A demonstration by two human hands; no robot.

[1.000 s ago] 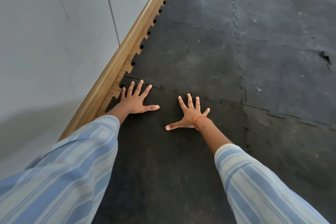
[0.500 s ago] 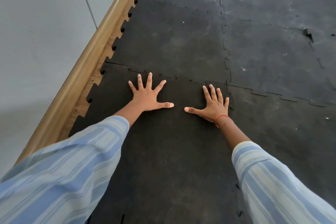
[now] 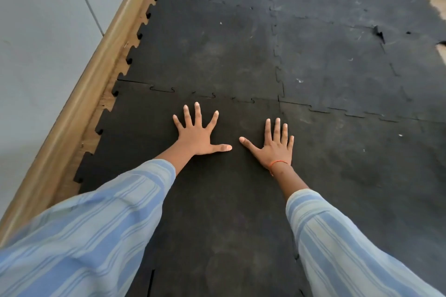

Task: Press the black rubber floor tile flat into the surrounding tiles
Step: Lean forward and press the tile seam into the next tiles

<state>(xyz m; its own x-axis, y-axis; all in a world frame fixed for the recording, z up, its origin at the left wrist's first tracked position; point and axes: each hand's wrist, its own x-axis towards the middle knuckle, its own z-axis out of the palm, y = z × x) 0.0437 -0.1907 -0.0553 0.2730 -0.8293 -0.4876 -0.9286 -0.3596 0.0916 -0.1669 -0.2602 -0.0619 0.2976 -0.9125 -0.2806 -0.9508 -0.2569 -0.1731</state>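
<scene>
Black rubber floor tile (image 3: 217,200) lies under me on the floor, its far edge meeting the next tile along a puzzle-tooth seam (image 3: 205,95) just beyond my fingertips. Both my hands are flat on it, palms down, fingers spread wide, holding nothing: left hand (image 3: 196,136) a little farther forward, right hand (image 3: 275,149) just beside it with an orange thread (image 3: 277,163) at the wrist, thumbs pointing toward each other and nearly touching. Step in hand, as I judge it: bearing down near the far seam to seat the teeth. That seam shows thin dark lines at several tabs, so it may not be fully home; hard to tell from here. To my right, the joint with the neighbouring tile (image 3: 362,164) runs close to my right hand. To my left, the toothed edge (image 3: 96,132) stands free against a strip of bare wood floor (image 3: 91,142) and the skirting board (image 3: 79,113) below the wall (image 3: 36,43). Next move calls for shifting both palms along the seams, weight straight down, tab by tab. Surrounding tiles (image 3: 217,43) beyond look scuffed, one torn corner far right.
</scene>
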